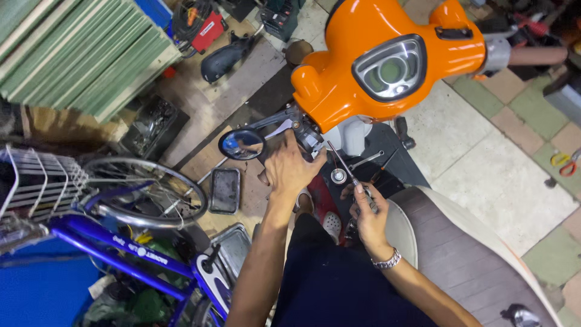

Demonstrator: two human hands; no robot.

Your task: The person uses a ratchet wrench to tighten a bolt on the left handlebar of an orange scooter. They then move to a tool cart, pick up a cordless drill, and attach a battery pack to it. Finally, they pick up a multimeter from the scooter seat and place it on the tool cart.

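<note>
An orange scooter headset (387, 60) with an oval instrument panel (390, 68) fills the upper middle. My left hand (290, 166) grips the left handlebar end by the brake lever bracket (299, 127), just right of a round mirror (241, 144). My right hand (368, 215), with a metal wristband, holds a thin screwdriver (344, 165) whose tip points up toward the underside of the headset. The scooter's cream and brown seat (460, 242) lies under my right forearm.
A blue bicycle (121, 254) with a wire basket (36, 181) stands at the lower left. Green slatted panels (78, 54) lean at the upper left. Tools, a tray (225, 191) and parts litter the floor. Tiled floor (502, 181) lies to the right, with orange-handled pliers (564, 162).
</note>
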